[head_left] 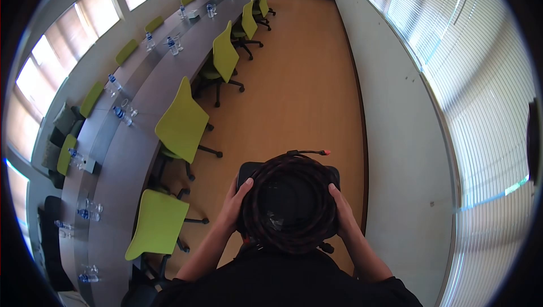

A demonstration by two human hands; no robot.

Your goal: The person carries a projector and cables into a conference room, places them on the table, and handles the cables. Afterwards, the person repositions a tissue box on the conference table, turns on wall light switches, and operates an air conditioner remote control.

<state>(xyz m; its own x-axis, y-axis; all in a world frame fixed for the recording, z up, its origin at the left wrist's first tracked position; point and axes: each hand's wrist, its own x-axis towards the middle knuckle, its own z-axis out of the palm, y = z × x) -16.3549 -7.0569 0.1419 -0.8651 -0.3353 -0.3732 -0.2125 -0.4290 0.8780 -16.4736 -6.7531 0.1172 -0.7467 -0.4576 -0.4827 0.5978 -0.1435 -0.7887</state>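
A dark braided cable with reddish flecks is wound into a thick round coil (325,216) in front of my body. One end sticks out at the top and finishes in a red-tipped plug (325,152). My left hand (233,204) grips the coil's left side, thumb on top, and my right hand (343,208) grips the right side the same way. The other fingers are mostly hidden underneath. Beneath the coil shows a black, round-cornered object (249,169); its kind I cannot tell. Something clear and shiny (274,220) glints inside the ring.
A long curved table (124,154) runs along the left, with several water bottles (119,112) and glasses on it. Green swivel chairs (184,120) line its near side. A wall (396,137) with window blinds (486,137) stands to the right of the wooden floor (294,81).
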